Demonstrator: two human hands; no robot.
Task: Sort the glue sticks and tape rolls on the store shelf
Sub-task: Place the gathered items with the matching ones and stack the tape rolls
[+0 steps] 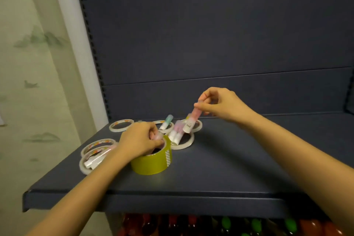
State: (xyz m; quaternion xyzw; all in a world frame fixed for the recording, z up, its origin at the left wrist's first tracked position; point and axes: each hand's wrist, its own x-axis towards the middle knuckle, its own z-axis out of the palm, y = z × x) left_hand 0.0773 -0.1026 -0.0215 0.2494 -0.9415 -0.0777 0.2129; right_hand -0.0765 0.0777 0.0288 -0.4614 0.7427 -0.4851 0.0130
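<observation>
My right hand [220,104] pinches the top of a pink glue stick [192,119] and holds it tilted above the shelf. My left hand [141,139] reaches into the core of a wide yellow tape roll [153,164], its fingers curled round a pink glue stick [158,136] there. Two pink glue sticks [177,134] lie across a thin white tape roll [184,142]. A mint-capped glue stick [166,121] lies in another thin roll [160,122]. More thin rolls [121,125] [95,145] lie at the left, with white glue sticks [95,161] on them.
The dark blue shelf [220,168] runs wide to the right, with its front edge [153,200] near me. A dark back panel [210,53] closes the rear. Red and green items [226,224] sit on the level below. A curtain [28,82] hangs at the left.
</observation>
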